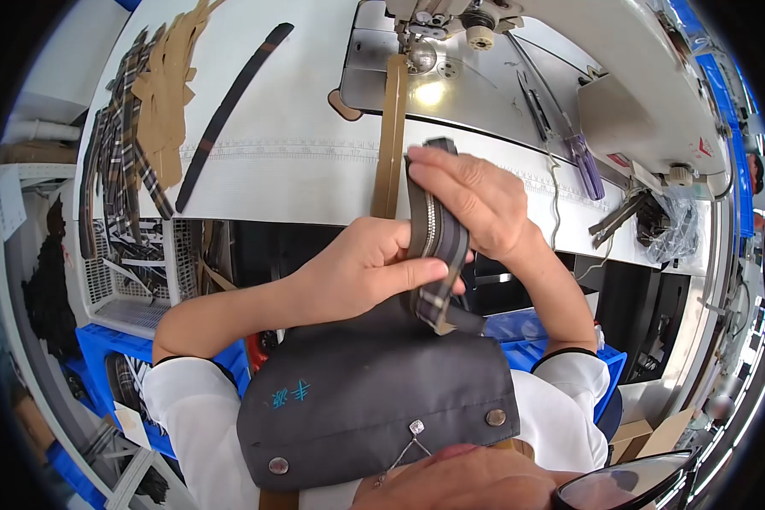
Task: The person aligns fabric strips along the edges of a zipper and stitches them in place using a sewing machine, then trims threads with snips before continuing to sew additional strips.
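A folded dark zipper strip [433, 229] with metal teeth and a plaid end is held up before my chest. My left hand [382, 263] is closed around its lower part, thumb on the front. Higher up, my right hand [476, 200] grips the same strip, fingers over its top fold. Just behind my hands, a tan strip [388, 144] runs from the table edge up to the needle area of the sewing machine [425, 51].
Tan and plaid strips [157, 110] lie in a pile on the left. A single dark strip [234, 119] is beside them. Tweezers [534, 106] and purple-handled snips [582, 166] rest right of the machine bed. A white basket [136, 289] stands below the table's left side.
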Demonstrator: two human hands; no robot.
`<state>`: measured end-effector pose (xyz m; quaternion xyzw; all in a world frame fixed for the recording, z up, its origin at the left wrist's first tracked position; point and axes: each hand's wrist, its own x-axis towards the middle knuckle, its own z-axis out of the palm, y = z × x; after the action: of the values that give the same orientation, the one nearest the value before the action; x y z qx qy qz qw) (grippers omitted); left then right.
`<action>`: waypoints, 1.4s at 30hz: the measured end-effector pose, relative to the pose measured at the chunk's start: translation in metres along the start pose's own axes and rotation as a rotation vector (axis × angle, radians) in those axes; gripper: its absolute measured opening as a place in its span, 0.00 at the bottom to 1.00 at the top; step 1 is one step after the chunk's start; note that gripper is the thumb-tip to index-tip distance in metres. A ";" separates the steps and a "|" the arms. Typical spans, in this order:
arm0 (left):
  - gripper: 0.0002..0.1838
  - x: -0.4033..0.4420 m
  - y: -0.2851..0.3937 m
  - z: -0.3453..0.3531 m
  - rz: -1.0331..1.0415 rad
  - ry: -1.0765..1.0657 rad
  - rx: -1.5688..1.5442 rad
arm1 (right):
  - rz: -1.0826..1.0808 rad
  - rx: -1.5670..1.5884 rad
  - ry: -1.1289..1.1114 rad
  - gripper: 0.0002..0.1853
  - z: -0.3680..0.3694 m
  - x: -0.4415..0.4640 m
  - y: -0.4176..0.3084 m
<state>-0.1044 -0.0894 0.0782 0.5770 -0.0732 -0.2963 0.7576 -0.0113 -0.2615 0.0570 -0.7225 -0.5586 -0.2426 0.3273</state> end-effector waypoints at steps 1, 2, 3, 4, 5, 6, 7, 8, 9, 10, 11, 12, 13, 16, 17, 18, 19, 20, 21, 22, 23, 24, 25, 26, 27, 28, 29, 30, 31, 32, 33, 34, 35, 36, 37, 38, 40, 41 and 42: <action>0.11 -0.001 -0.002 -0.003 0.087 0.069 0.156 | 0.000 0.036 0.046 0.21 0.003 0.007 0.001; 0.12 -0.002 -0.002 -0.008 0.125 0.076 0.304 | 0.022 0.026 0.093 0.21 0.006 0.011 0.002; 0.12 -0.003 0.008 -0.016 0.089 -0.069 0.540 | 0.097 0.039 0.106 0.21 0.007 0.012 0.003; 0.12 -0.002 0.025 -0.028 0.052 -0.218 0.775 | 0.172 0.051 0.120 0.20 0.007 0.010 0.001; 0.12 0.001 0.035 -0.042 0.014 -0.370 1.006 | 0.248 0.063 0.132 0.20 0.008 0.006 -0.001; 0.12 0.007 0.037 -0.064 0.052 -0.326 0.917 | 0.378 0.209 0.205 0.18 0.017 -0.008 -0.003; 0.13 0.017 0.036 -0.086 0.087 -0.284 0.828 | 0.461 0.344 0.259 0.16 0.021 -0.014 -0.011; 0.14 0.034 0.031 -0.097 0.188 0.001 0.937 | 0.477 0.356 0.247 0.17 0.026 -0.023 -0.014; 0.15 0.051 0.023 -0.107 0.288 0.293 1.033 | 0.490 0.368 0.235 0.17 0.031 -0.031 -0.016; 0.16 0.068 0.014 -0.116 0.399 0.365 1.227 | 0.542 0.360 0.212 0.17 0.033 -0.036 -0.020; 0.17 0.084 0.005 -0.124 0.513 0.438 1.421 | 0.571 0.382 0.230 0.17 0.033 -0.039 -0.022; 0.18 0.092 -0.001 -0.128 0.628 0.508 1.612 | 0.603 0.404 0.247 0.17 0.033 -0.041 -0.023; 0.18 0.095 -0.008 -0.131 0.649 0.507 1.665 | 0.636 0.424 0.263 0.17 0.033 -0.045 -0.025; 0.19 0.103 -0.015 -0.134 0.700 0.514 1.782 | 0.703 0.527 0.285 0.18 0.031 -0.051 -0.027; 0.19 0.102 -0.016 -0.132 0.701 0.526 1.792 | 0.722 0.551 0.279 0.19 0.029 -0.052 -0.028; 0.19 0.101 -0.016 -0.130 0.701 0.537 1.802 | 0.738 0.537 0.255 0.19 0.027 -0.053 -0.030; 0.19 0.102 -0.017 -0.128 0.676 0.541 1.780 | 0.725 0.468 0.208 0.18 0.024 -0.052 -0.030; 0.19 0.103 -0.017 -0.126 0.653 0.545 1.758 | 0.710 0.399 0.162 0.18 0.020 -0.050 -0.030; 0.20 0.104 -0.017 -0.124 0.630 0.549 1.736 | 0.695 0.330 0.115 0.18 0.017 -0.048 -0.030; 0.20 0.105 -0.016 -0.124 0.628 0.540 1.734 | 0.672 0.257 0.157 0.17 0.017 -0.045 -0.031; 0.20 0.105 -0.014 -0.124 0.627 0.531 1.732 | 0.666 0.222 0.137 0.16 0.016 -0.045 -0.033; 0.20 0.105 -0.012 -0.124 0.625 0.522 1.731 | 0.659 0.186 0.118 0.16 0.014 -0.046 -0.034; 0.19 0.106 -0.010 -0.125 0.624 0.518 1.741 | 0.652 0.151 0.100 0.16 0.012 -0.045 -0.035; 0.19 0.106 -0.009 -0.126 0.624 0.514 1.750 | 0.596 0.118 0.083 0.16 0.007 -0.041 -0.033; 0.18 0.107 -0.008 -0.127 0.623 0.511 1.759 | 0.584 0.189 0.080 0.16 -0.001 -0.035 -0.033; 0.18 0.107 -0.007 -0.128 0.626 0.511 1.755 | 0.573 0.260 0.077 0.16 -0.011 -0.028 -0.035; 0.17 0.107 -0.006 -0.128 0.630 0.510 1.753 | 0.561 0.330 0.075 0.15 -0.017 -0.021 -0.037; 0.17 0.108 -0.005 -0.128 0.635 0.510 1.751 | 0.495 0.408 0.103 0.15 -0.018 -0.016 -0.033; 0.16 0.108 -0.006 -0.129 0.641 0.518 1.736 | 0.451 0.414 0.084 0.15 -0.020 -0.008 -0.028; 0.15 0.109 -0.007 -0.129 0.647 0.526 1.722 | 0.408 0.419 0.065 0.14 -0.021 0.001 -0.023; 0.15 0.109 -0.008 -0.130 0.654 0.532 1.707 | 0.366 0.424 0.047 0.14 -0.021 0.010 -0.015; 0.15 0.110 -0.009 -0.130 0.648 0.527 1.703 | 0.303 0.323 -0.046 0.14 -0.021 0.019 -0.002; 0.16 0.110 -0.010 -0.130 0.643 0.525 1.699 | 0.304 0.268 -0.044 0.14 -0.014 0.022 0.009; 0.16 0.110 -0.010 -0.132 0.636 0.525 1.696 | 0.295 0.223 0.008 0.14 -0.004 0.025 0.019; 0.16 0.109 -0.010 -0.132 0.633 0.519 1.678 | 0.285 0.180 0.059 0.14 0.006 0.026 0.029; 0.16 0.107 -0.009 -0.133 0.627 0.512 1.659 | 0.288 0.138 0.049 0.14 0.013 0.027 0.041; 0.14 0.106 -0.011 -0.135 0.613 0.477 1.729 | 0.288 0.056 0.044 0.14 0.025 0.027 0.063; 0.13 0.106 -0.010 -0.134 0.618 0.501 1.697 | 0.286 0.048 0.035 0.15 0.030 0.024 0.072; 0.12 0.106 -0.009 -0.132 0.624 0.529 1.666 | 0.280 0.041 0.025 0.15 0.034 0.020 0.081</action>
<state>0.0381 -0.0377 0.0032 0.9381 -0.2392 0.2104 0.1360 0.0715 -0.2359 0.0325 -0.7833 -0.4531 -0.1922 0.3797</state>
